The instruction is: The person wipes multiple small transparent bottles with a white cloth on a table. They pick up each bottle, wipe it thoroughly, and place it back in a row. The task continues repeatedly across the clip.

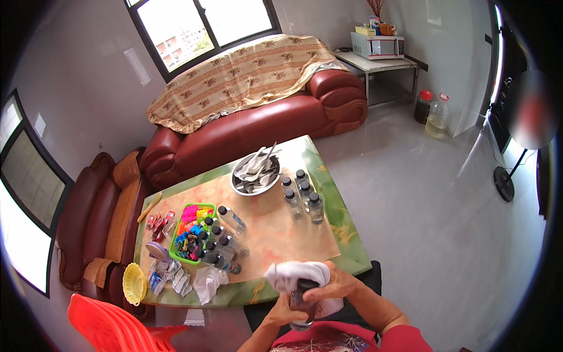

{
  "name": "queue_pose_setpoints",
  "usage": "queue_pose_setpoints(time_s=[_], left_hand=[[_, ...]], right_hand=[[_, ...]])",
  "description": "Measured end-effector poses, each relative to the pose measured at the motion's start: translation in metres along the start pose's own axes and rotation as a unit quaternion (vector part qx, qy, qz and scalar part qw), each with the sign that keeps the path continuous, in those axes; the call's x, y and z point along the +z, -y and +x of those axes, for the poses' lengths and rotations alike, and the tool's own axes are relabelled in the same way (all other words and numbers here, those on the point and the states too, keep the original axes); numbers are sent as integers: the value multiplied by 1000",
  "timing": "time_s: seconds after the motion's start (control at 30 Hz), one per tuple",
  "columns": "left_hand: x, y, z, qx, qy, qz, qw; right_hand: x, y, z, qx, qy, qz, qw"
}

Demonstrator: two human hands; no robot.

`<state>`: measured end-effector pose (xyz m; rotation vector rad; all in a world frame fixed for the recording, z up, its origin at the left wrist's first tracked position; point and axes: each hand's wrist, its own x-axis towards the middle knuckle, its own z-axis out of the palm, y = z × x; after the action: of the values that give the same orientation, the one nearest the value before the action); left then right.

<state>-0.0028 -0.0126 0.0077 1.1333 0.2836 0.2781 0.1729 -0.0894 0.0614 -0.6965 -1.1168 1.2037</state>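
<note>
Close to my body, beyond the table's near edge, my left hand (284, 311) is closed around a clear bottle (301, 305) with a black cap. My right hand (336, 284) grips a white cloth (298, 273) pressed against the top and side of that bottle. Part of the cloth hangs below my right hand. Several similar black-capped bottles (315, 209) stand together toward the right of the table (350, 239). Another cluster of such bottles (225, 249) stands left of my hands, beside a green basket (193, 260) of colourful small items.
A metal bowl (236, 186) of spoons and other cutlery sits at the far side. Foil packets (179, 276), crumpled tissue (209, 284) and a yellow basket (134, 284) lie at the left. Red plastic stools (108, 321) stand lower left; a red sofa (246, 129) is behind the table.
</note>
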Motion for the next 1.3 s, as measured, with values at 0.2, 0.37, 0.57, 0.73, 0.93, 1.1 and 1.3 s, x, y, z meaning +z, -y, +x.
queue_pose_setpoints(time_s=[0.2, 0.37, 0.57, 0.73, 0.93, 1.1, 1.3], left_hand=[[14, -8, 22, 144, -199, 120, 962], [7, -5, 30, 284, -321, 168, 888], [22, -31, 46, 341, -367, 142, 853], [19, -23, 46, 321, -296, 82, 896], [16, -12, 52, 349, -274, 86, 892], [32, -4, 49, 316, -386, 150, 853], [19, -2, 39, 290, -339, 98, 889]], right_hand=[[30, -28, 5, -131, -273, -245, 921], [50, -55, -1, -100, -303, -330, 888], [57, -102, -12, 32, -271, 182, 945], [39, -84, -5, 117, -289, 417, 854], [36, -88, -3, 103, -380, 283, 875], [32, -111, -6, 62, -431, 150, 888], [40, -91, -17, -5, -362, -238, 901]])
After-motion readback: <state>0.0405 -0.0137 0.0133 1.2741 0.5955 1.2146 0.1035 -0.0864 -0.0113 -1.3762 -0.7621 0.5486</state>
